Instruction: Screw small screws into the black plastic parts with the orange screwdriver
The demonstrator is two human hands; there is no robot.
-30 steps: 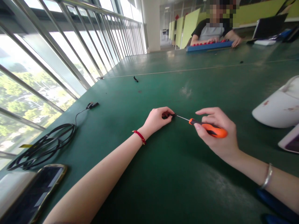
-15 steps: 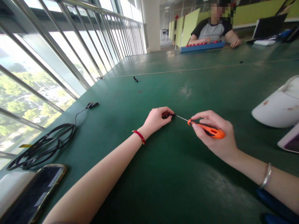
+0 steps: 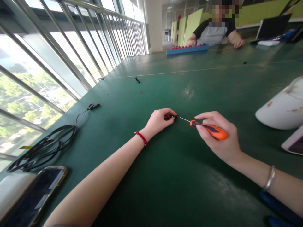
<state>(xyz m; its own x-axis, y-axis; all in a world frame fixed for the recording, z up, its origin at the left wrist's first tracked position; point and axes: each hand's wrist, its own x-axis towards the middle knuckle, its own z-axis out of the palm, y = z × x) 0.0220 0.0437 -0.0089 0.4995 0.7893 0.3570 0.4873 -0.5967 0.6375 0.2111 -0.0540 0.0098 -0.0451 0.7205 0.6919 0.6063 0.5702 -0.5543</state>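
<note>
My left hand (image 3: 163,119) rests on the green table with its fingers closed around a small black part (image 3: 168,117); most of that part is hidden, so its kind does not show. In my right hand (image 3: 219,132) is a screwdriver (image 3: 216,131) with an orange and black handle. Its thin metal shaft points left, and the tip meets the black part at my left fingertips. My right thumb lies along the handle, while the index finger is lifted a little off it.
A coiled black cable (image 3: 47,146) and a phone (image 3: 35,195) lie on the left. At right are a white container (image 3: 281,107) and a pale-edged device (image 3: 294,143). Across the green table (image 3: 153,176) sits a person (image 3: 214,33) with a blue tray (image 3: 189,49) of red pieces.
The screwdriver handle has turned in my right hand, and the index finger has lifted slightly. My left hand stays still. Across the table, the blue tray has slid left.
</note>
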